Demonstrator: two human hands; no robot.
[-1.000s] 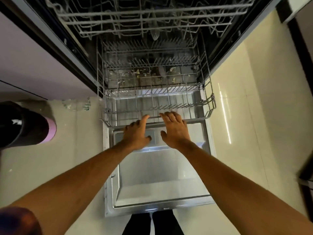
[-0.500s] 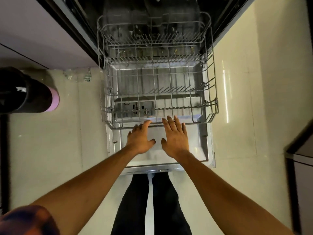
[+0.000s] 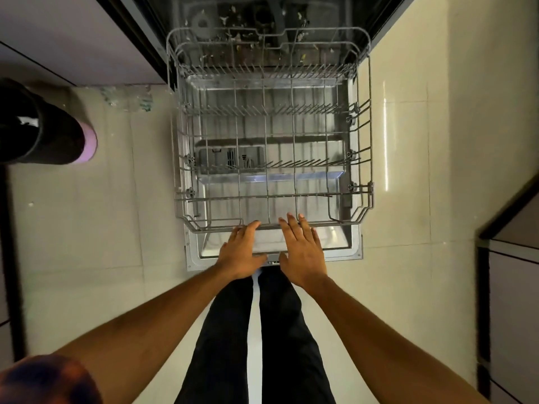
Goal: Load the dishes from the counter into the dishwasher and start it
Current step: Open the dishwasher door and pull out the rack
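Floor tiles [image 3: 408, 147] glossy cream; rack [image 3: 294, 170] over lowered door [image 3: 353, 246]; left hand [image 3: 240, 255], right hand [image 3: 303, 252] flat-fingered on rack rim.

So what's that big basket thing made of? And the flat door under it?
The basket looks like thin metal wire with a smooth grey coating, probably plastic: every bar and prong is evenly grey. The door looks like bare shiny steel: it gleams and reflects light.

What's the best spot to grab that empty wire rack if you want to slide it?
Take the front top rail of the rack, coming from the door side with fingers hooked over from above. It is a straight horizontal bar facing the person, and the left hand and right hand rest near its middle.
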